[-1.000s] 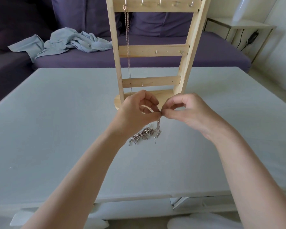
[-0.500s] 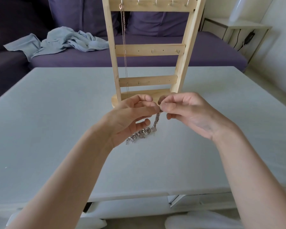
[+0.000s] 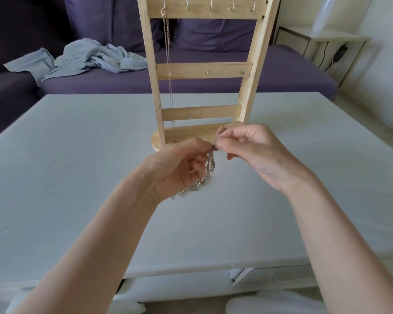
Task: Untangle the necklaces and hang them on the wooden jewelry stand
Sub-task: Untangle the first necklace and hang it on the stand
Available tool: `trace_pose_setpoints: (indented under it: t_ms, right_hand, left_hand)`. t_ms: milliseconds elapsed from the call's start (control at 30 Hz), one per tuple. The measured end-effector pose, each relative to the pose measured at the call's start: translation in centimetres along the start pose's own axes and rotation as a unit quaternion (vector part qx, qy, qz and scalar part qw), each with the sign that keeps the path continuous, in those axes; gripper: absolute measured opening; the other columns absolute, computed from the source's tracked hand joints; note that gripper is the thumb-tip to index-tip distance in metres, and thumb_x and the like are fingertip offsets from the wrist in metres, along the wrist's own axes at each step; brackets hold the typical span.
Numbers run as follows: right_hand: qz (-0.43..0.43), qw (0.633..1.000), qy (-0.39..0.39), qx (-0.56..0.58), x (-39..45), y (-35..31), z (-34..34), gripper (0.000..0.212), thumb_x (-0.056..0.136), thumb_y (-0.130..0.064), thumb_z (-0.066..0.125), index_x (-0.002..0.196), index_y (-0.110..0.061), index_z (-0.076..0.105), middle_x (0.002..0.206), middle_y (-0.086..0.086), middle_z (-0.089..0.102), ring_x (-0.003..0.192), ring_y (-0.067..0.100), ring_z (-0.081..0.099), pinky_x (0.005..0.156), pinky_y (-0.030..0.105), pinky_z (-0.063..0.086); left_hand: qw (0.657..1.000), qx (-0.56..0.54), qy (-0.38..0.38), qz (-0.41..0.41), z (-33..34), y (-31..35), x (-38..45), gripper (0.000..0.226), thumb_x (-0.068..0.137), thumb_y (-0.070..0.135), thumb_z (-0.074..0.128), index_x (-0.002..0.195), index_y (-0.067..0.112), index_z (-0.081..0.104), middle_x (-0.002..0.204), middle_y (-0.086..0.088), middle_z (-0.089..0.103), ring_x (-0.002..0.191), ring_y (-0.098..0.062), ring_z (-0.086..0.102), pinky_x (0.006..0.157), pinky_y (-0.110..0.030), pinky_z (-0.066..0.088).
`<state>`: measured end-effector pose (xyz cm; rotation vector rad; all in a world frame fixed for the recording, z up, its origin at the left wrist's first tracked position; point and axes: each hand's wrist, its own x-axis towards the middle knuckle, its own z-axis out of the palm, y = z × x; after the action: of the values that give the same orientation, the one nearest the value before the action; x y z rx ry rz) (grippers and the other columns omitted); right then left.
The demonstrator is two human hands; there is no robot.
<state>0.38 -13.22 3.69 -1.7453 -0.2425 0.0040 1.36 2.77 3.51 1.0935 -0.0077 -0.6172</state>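
Observation:
A tangled silver necklace [image 3: 206, 175] hangs from my fingertips down to the grey table [image 3: 77, 155], its lower end lying in a heap. My left hand [image 3: 177, 168] and my right hand [image 3: 247, 150] both pinch its top end, fingertips meeting just in front of the base of the wooden jewelry stand [image 3: 202, 71]. One thin rose-gold chain [image 3: 168, 64] hangs from the leftmost hook of the stand's top bar and reaches down to the base. The other hooks on the top bar are bare.
A purple sofa [image 3: 281, 71] runs behind the table, with a crumpled light blue cloth [image 3: 82, 60] on its seat. A white side table [image 3: 322, 39] with a cable stands at the back right.
My left hand has turned palm-up and dropped slightly. The necklace's upper part has been drawn up straighter from the heap. Both hands keep pinching its top.

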Motion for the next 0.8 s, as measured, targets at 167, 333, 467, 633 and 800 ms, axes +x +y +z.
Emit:
trace_pose_setpoints:
  t_ms: [167, 333, 467, 633, 800]
  right_hand:
    - [-0.025, 0.998, 0.051, 0.015, 0.1, -0.4, 0.0, 0.016, 0.082, 0.002, 0.065, 0.084, -0.014, 0.063, 0.079, -0.004, 0.06, 0.064, 0.002, 0.055, 0.065, 0.014, 0.044]
    - [-0.019, 0.999, 0.032, 0.035, 0.2, -0.5, 0.4, 0.028, 0.08, 0.011, 0.063, 0.09, -0.015, 0.057, 0.086, 0.0, 0.055, 0.069, 0.008, 0.058, 0.069, 0.014, 0.047]
    - [-0.013, 0.999, 0.012, 0.047, 0.1, -0.6, 0.4, 0.035, 0.078, 0.015, 0.061, 0.094, -0.015, 0.055, 0.09, 0.0, 0.054, 0.073, 0.012, 0.057, 0.075, 0.018, 0.05]
    - [-0.014, 1.0, -0.013, 0.001, 0.0, -0.9, 0.7, 0.039, 0.076, 0.019, 0.056, 0.092, -0.017, 0.05, 0.088, -0.001, 0.049, 0.069, 0.011, 0.052, 0.068, 0.015, 0.045]
    - [-0.005, 0.997, -0.04, -0.064, -0.1, -0.7, 1.0, 0.039, 0.071, 0.013, 0.06, 0.089, -0.019, 0.049, 0.088, -0.003, 0.048, 0.07, 0.014, 0.052, 0.065, 0.02, 0.044]
  left_hand:
    - [0.987, 0.093, 0.079, 0.105, -0.2, -0.1, 0.2, 0.024, 0.083, 0.0, 0.063, 0.089, 0.019, 0.048, 0.072, 0.007, 0.06, 0.063, -0.006, 0.053, 0.053, -0.018, 0.044]
    - [0.983, 0.117, 0.083, 0.116, -0.1, -0.4, 0.1, 0.024, 0.083, 0.002, 0.065, 0.088, 0.019, 0.049, 0.071, 0.009, 0.061, 0.066, -0.005, 0.055, 0.058, -0.018, 0.044]
    - [0.996, 0.028, 0.057, 0.059, -0.1, -0.3, 0.2, 0.021, 0.084, 0.001, 0.063, 0.081, 0.017, 0.05, 0.059, 0.006, 0.053, 0.051, -0.005, 0.047, 0.046, -0.014, 0.042]
    - [0.998, 0.038, 0.042, 0.02, -0.1, -0.4, 0.2, 0.023, 0.082, 0.001, 0.065, 0.07, 0.016, 0.052, 0.061, 0.003, 0.049, 0.05, -0.005, 0.044, 0.045, -0.015, 0.041]
    - [0.988, 0.136, 0.06, 0.032, -0.3, -0.3, 0.3, 0.018, 0.078, 0.002, 0.067, 0.072, 0.014, 0.055, 0.063, 0.003, 0.048, 0.053, -0.006, 0.045, 0.048, -0.016, 0.042]
